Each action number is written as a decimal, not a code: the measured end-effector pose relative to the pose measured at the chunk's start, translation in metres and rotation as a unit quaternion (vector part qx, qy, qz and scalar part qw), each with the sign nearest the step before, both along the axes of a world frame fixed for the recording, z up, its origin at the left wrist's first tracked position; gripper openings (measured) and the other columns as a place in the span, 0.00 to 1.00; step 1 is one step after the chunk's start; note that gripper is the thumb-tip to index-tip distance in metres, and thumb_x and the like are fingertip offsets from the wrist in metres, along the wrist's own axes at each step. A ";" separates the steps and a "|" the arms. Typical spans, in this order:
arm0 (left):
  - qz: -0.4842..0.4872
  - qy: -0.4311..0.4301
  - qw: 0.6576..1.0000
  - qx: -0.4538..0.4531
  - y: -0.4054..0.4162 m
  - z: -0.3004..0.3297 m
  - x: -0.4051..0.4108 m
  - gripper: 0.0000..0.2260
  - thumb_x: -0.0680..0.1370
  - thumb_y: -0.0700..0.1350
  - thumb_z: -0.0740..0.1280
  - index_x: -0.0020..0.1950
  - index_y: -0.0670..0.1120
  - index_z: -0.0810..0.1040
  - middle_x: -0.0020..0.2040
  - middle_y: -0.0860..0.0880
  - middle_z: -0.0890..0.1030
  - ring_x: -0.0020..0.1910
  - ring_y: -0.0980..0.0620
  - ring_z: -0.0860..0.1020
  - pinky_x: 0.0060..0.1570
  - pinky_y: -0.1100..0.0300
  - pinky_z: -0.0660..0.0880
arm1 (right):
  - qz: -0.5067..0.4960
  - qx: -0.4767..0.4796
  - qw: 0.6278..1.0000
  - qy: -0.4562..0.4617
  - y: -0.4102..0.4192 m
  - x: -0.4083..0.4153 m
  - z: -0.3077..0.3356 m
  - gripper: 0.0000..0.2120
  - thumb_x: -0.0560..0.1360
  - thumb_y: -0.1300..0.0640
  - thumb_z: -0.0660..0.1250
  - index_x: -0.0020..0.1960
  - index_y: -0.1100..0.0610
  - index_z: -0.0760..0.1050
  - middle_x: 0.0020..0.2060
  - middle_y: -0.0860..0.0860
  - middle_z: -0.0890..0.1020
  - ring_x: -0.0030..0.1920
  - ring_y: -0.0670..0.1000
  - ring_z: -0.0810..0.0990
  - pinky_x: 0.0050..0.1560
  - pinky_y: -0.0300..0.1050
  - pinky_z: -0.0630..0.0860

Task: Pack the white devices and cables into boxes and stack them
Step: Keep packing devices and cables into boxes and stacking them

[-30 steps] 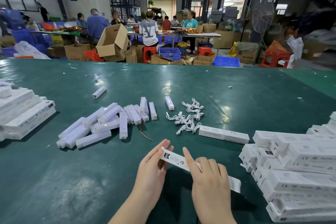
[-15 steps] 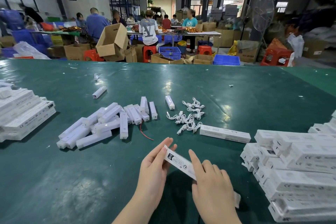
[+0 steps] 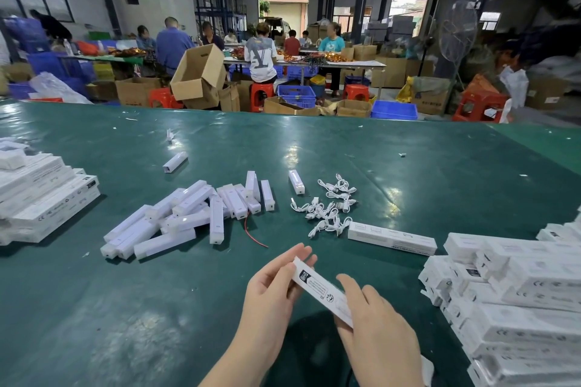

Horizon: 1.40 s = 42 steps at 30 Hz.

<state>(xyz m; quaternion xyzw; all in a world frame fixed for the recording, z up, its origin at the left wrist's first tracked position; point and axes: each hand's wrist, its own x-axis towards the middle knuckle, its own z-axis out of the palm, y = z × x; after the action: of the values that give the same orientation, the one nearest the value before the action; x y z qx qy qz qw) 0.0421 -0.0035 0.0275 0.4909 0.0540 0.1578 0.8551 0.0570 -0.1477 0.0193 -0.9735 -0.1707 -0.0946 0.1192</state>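
1. Near the front edge of the green surface [image 3: 157, 308], a long white box [image 3: 320, 289] is held above it between both hands, tilted, its far end higher and to the left.
2. The left hand [image 3: 270, 298] is placed at the box's far end; its fingers [image 3: 298, 256] are nearly straight behind the box, the thumb pressed on the front face, so the box is pinched.
3. The right hand [image 3: 377, 333] is curled round the near end of the box; the index finger is laid along its top face.
4. A loose pile of white devices [image 3: 185, 214] is seen at mid-surface, left of centre, with one red wire [image 3: 254, 237] beside it.
5. A single device [image 3: 296, 181] lies apart, between the pile and a cluster of white cables [image 3: 330, 207].
6. One closed box [image 3: 392, 238] lies just right of the cables.
7. Stacked boxes are noted at the right edge [image 3: 515, 298] and at the left edge [image 3: 41, 195].
8. One open white sleeve [image 3: 175, 162] lies farther back, toward the far edge.
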 end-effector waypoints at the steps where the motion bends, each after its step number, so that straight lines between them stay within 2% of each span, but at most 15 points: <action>1: -0.005 -0.002 1.000 0.006 0.000 0.000 0.000 0.17 0.81 0.32 0.56 0.54 0.41 0.84 0.57 0.43 0.83 0.59 0.48 0.80 0.53 0.60 0.79 | -0.003 0.000 1.000 0.007 -0.001 0.000 0.001 0.29 0.79 0.42 0.56 0.75 0.36 0.47 0.52 0.43 0.66 0.55 0.44 0.72 0.47 0.38 0.66; 6: -0.028 -0.023 0.997 0.063 -0.004 -0.003 -0.003 0.16 0.82 0.35 0.57 0.57 0.45 0.84 0.58 0.44 0.82 0.63 0.50 0.77 0.59 0.60 0.76 | -0.019 0.045 0.998 0.039 -0.004 -0.002 0.002 0.25 0.78 0.42 0.58 0.72 0.34 0.52 0.48 0.43 0.66 0.53 0.44 0.74 0.43 0.38 0.65; 11: 0.004 -0.040 0.973 0.226 -0.012 -0.006 -0.009 0.15 0.76 0.51 0.65 0.62 0.53 0.81 0.60 0.54 0.82 0.63 0.56 0.76 0.60 0.61 0.73 | -0.034 0.086 0.993 0.074 -0.004 -0.004 0.004 0.15 0.78 0.39 0.57 0.63 0.36 0.61 0.47 0.43 0.73 0.45 0.47 0.73 0.40 0.40 0.67; 15: 0.011 -0.039 0.953 0.301 -0.014 -0.010 -0.011 0.18 0.77 0.43 0.66 0.67 0.55 0.76 0.63 0.60 0.78 0.66 0.59 0.73 0.60 0.67 0.71 | -0.049 0.069 0.993 0.082 -0.005 -0.005 0.008 0.09 0.77 0.40 0.57 0.51 0.44 0.61 0.40 0.45 0.72 0.40 0.50 0.71 0.37 0.42 0.66; 18: -0.013 -0.041 0.935 0.352 -0.014 -0.011 -0.008 0.20 0.79 0.44 0.66 0.70 0.58 0.71 0.63 0.59 0.76 0.63 0.59 0.74 0.59 0.64 0.73 | -0.048 0.054 0.995 0.076 -0.005 -0.004 0.012 0.08 0.77 0.43 0.58 0.50 0.44 0.61 0.39 0.45 0.71 0.40 0.50 0.71 0.36 0.43 0.65; 21: 0.005 -0.022 0.949 0.315 -0.008 -0.008 -0.004 0.15 0.76 0.46 0.67 0.62 0.59 0.76 0.49 0.53 0.79 0.44 0.57 0.77 0.51 0.53 0.79 | -0.037 0.038 0.997 0.052 -0.005 -0.003 0.019 0.12 0.76 0.43 0.59 0.59 0.40 0.64 0.47 0.42 0.75 0.44 0.48 0.74 0.40 0.42 0.67; 23: 0.065 0.013 0.970 0.235 0.003 -0.004 0.001 0.10 0.77 0.43 0.67 0.55 0.54 0.80 0.50 0.51 0.80 0.43 0.53 0.78 0.52 0.47 0.80 | -0.031 0.027 0.998 0.036 -0.010 -0.003 0.025 0.17 0.75 0.40 0.59 0.63 0.38 0.63 0.53 0.39 0.77 0.52 0.45 0.77 0.46 0.41 0.70; 25: 0.130 0.068 0.965 0.218 0.020 -0.004 0.005 0.09 0.80 0.40 0.64 0.53 0.53 0.80 0.53 0.52 0.80 0.47 0.54 0.79 0.55 0.50 0.78 | -0.031 0.042 0.998 0.044 -0.018 -0.002 0.033 0.16 0.74 0.36 0.59 0.60 0.38 0.66 0.53 0.39 0.78 0.52 0.44 0.78 0.48 0.40 0.72; 26: 0.157 0.098 0.943 0.277 0.029 -0.004 0.006 0.09 0.81 0.41 0.62 0.54 0.53 0.79 0.55 0.53 0.79 0.52 0.53 0.78 0.59 0.52 0.75 | -0.027 0.059 0.996 0.054 -0.022 -0.001 0.037 0.14 0.74 0.35 0.59 0.56 0.39 0.69 0.49 0.40 0.79 0.50 0.44 0.78 0.46 0.40 0.74; 29: 0.179 0.076 0.806 0.560 0.038 -0.007 0.004 0.16 0.81 0.50 0.51 0.58 0.53 0.78 0.62 0.56 0.72 0.65 0.57 0.68 0.70 0.56 0.57 | -0.002 0.092 0.993 0.076 -0.024 0.003 0.052 0.18 0.72 0.33 0.62 0.42 0.49 0.71 0.36 0.45 0.78 0.41 0.46 0.77 0.43 0.44 0.75; 31: 0.130 0.004 0.763 0.633 0.031 -0.004 -0.001 0.20 0.78 0.54 0.48 0.63 0.55 0.75 0.63 0.61 0.71 0.67 0.64 0.64 0.73 0.57 0.48 | 0.017 0.122 0.989 0.081 -0.018 0.006 0.065 0.23 0.70 0.34 0.64 0.35 0.53 0.67 0.29 0.47 0.75 0.35 0.47 0.74 0.39 0.44 0.72; 33: 0.092 -0.066 0.743 0.660 0.026 -0.007 -0.002 0.20 0.76 0.52 0.54 0.68 0.56 0.69 0.62 0.63 0.71 0.66 0.65 0.64 0.73 0.59 0.49 | 0.053 0.199 0.973 0.100 -0.011 0.012 0.080 0.23 0.68 0.35 0.67 0.31 0.53 0.69 0.25 0.47 0.73 0.29 0.47 0.70 0.34 0.44 0.69; 35: 0.084 -0.098 0.763 0.633 0.025 -0.007 -0.002 0.22 0.74 0.48 0.60 0.68 0.57 0.67 0.56 0.63 0.72 0.59 0.62 0.70 0.66 0.64 0.60 | 0.120 0.311 0.929 0.159 0.002 0.016 0.097 0.24 0.67 0.33 0.68 0.29 0.53 0.71 0.23 0.46 0.71 0.26 0.44 0.67 0.30 0.40 0.66; 39: 0.191 -0.034 0.903 0.383 0.034 0.003 0.002 0.03 0.77 0.51 0.65 0.48 0.60 0.72 0.37 0.54 0.77 0.34 0.53 0.76 0.34 0.63 0.72 | 0.163 0.470 0.834 0.239 0.045 0.044 0.107 0.23 0.72 0.34 0.63 0.35 0.53 0.81 0.25 0.48 0.78 0.24 0.46 0.73 0.28 0.34 0.70; 42: 0.299 0.033 0.930 0.213 0.052 0.008 0.008 0.04 0.78 0.50 0.68 0.48 0.54 0.73 0.34 0.49 0.81 0.28 0.50 0.79 0.27 0.63 0.73 | 0.127 0.442 0.875 0.150 0.094 0.073 0.070 0.12 0.80 0.52 0.63 0.42 0.52 0.81 0.29 0.47 0.79 0.30 0.46 0.75 0.37 0.41 0.74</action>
<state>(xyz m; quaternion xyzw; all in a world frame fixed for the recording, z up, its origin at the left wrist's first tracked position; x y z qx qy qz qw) 0.0499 0.0481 0.0351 0.6274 0.1921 0.3976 0.6414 0.1298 -0.0542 0.0890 -0.7918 -0.2130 0.0025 0.5725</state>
